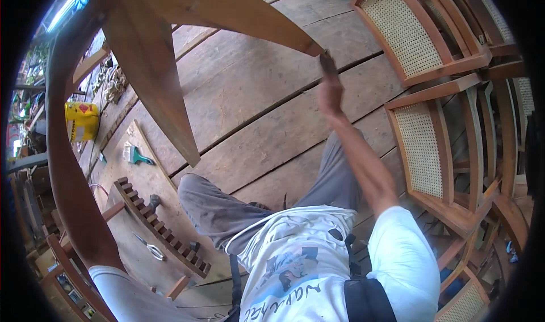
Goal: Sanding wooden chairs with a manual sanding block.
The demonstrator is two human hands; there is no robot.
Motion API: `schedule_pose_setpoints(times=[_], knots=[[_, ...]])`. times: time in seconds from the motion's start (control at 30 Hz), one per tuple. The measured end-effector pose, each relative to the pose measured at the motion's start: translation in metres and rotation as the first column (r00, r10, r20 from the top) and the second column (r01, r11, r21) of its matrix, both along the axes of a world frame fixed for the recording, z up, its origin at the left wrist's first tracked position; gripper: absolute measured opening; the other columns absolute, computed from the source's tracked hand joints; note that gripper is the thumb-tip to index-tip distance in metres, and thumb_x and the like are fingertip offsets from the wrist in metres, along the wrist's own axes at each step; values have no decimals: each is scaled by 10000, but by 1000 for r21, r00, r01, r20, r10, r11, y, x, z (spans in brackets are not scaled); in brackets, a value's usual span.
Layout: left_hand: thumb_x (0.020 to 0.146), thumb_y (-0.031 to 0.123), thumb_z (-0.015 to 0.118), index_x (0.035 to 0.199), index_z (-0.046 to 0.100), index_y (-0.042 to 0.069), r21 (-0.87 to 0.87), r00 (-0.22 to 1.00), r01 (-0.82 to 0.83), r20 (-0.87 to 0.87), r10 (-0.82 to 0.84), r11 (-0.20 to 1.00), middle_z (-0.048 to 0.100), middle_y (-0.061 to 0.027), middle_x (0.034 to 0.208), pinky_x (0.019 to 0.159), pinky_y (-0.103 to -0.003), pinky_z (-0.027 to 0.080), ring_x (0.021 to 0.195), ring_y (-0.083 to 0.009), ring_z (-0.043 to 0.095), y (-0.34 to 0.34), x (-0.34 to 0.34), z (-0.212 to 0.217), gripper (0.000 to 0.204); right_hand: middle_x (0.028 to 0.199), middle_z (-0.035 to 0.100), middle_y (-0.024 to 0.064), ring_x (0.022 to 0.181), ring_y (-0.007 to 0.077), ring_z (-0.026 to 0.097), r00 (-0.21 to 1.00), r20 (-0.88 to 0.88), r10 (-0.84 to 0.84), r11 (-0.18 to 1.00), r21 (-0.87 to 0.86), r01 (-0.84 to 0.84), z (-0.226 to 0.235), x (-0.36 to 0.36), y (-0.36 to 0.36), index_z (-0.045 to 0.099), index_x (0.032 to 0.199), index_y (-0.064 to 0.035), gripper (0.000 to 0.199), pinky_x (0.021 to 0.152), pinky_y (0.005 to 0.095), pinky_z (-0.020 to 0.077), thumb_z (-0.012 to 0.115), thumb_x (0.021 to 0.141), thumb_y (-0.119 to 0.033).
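Head view: the right hand (330,95) is closed around a small brush (326,61), touching the chair leg (250,15) tip of an upturned wooden chair; remaining unfinished area probably small. Left hand unseen, state unknown.

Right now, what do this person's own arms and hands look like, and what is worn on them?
The right hand is bare, with no glove, ring or watch visible. The right forearm is uncovered up to a short white sleeve at the shoulder. On the left, only a white sleeve shows; the left hand is hidden behind the curved wooden chair frame.
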State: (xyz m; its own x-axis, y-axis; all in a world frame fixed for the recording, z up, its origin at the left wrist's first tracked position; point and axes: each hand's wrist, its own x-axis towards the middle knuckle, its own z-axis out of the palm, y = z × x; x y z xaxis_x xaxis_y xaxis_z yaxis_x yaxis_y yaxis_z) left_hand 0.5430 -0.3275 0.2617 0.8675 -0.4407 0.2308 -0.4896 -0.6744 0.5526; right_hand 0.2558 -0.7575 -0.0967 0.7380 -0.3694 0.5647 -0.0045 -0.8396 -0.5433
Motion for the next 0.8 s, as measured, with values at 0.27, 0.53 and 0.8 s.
schedule_pose_setpoints(times=[0.27, 0.53, 0.8], knots=[[873, 304, 823, 1168, 744, 36, 250, 948, -54, 316, -29, 967, 754, -81, 1011, 771, -335, 553, 862, -162, 681, -37, -47, 30, 407, 1500, 578, 85, 1416, 275, 503, 789, 4, 614, 782, -138, -608, 101, 21, 187, 603, 1438, -107, 625, 1213, 491, 347, 520, 855, 105], [883, 460, 787, 1126, 752, 39, -606, 713, 556, -5, -701, 569, 755, -124, 941, 771, -352, 551, 856, -182, 697, 46, 30, -11, 487, 1144, 702, 152, 921, 368, 699, 688, 282, 669, 730, -424, -536, 192, 200, 218, 591, 1367, -77, 394, 845, 460, 601, 581, 978, -139], [884, 461, 787, 1112, 754, 39, -279, 915, 399, 55, -400, 873, 755, -119, 938, 763, -350, 551, 849, -178, 694, 63, -6, -5, 480, 1449, 603, 90, 1234, 203, 654, 364, -177, 915, 192, -601, -776, 78, 46, 261, 658, 1350, -99, 410, 1044, 376, 557, 606, 945, -121]])
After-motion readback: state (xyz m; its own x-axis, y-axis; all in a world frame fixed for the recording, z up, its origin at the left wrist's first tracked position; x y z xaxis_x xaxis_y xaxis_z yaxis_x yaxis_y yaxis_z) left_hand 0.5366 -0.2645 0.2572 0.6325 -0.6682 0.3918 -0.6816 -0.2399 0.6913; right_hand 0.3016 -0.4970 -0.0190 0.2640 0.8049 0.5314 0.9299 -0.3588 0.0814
